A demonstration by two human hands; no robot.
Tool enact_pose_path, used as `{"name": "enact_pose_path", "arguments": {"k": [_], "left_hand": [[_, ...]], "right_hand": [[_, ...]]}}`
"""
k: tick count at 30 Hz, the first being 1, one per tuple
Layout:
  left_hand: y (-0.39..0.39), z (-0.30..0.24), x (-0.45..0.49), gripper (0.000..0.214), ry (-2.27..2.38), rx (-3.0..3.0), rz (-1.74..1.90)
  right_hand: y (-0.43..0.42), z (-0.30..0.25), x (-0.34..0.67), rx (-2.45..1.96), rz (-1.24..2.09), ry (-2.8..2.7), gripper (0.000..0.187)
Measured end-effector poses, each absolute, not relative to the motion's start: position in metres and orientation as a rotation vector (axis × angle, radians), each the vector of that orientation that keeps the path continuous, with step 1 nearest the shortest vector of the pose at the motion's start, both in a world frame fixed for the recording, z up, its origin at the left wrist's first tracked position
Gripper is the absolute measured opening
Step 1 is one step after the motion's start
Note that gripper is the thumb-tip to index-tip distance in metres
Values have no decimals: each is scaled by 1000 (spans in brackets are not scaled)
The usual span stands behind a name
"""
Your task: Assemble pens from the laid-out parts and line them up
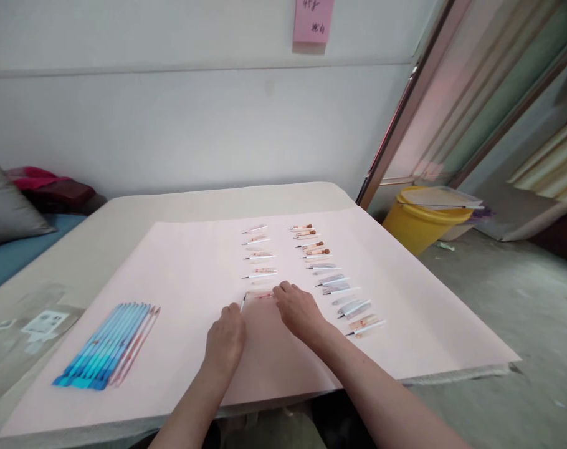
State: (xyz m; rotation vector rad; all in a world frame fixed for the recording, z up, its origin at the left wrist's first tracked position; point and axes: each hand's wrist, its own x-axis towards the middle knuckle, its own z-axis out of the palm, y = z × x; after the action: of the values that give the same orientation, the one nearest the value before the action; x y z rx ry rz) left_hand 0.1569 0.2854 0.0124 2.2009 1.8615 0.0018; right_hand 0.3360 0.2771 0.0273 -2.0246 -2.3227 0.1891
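My left hand [226,340] is closed around a thin white pen refill [243,303], whose dark tip points up and away from me. Just right of it, a clear pen barrel with a reddish print [261,294] lies near the paper, and the closed fingers of my right hand [296,305] are at its right end. My fingers partly cover both. Beyond my hands runs a column of refills paired with printed barrel pieces [263,272]. To the right is a second column of refills and pen parts [333,279], some with brown figure-like ends [317,252].
Several blue pens [106,343] and a few pink pens [136,346] lie side by side at left. Pale pink paper [185,262] covers much of the table. Clear plastic packaging [31,330] lies at the left edge. A yellow bucket [412,224] stands on the floor at right.
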Motion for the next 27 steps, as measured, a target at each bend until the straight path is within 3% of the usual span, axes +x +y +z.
{"name": "enact_pose_path", "arguments": {"k": [6,10,14,18,21,27], "left_hand": [[306,5,149,8,1867,2034,119],[307,3,149,10,1801,1638,410],[301,5,157,12,1452,1093,772],[300,8,159,13,1219,713,1011],[299,10,159,14,1182,661,1065],[293,10,164,16,1193,884,984]], "right_hand": [[277,21,334,-2034,258,-2361,19],[279,24,331,-2090,252,-2297,19],[283,35,325,-2071,228,-2189,16],[281,38,310,-1865,561,-2050,18],[275,35,296,-1714,745,-1972,23],[276,37,291,-1731,696,-2010,17]]}}
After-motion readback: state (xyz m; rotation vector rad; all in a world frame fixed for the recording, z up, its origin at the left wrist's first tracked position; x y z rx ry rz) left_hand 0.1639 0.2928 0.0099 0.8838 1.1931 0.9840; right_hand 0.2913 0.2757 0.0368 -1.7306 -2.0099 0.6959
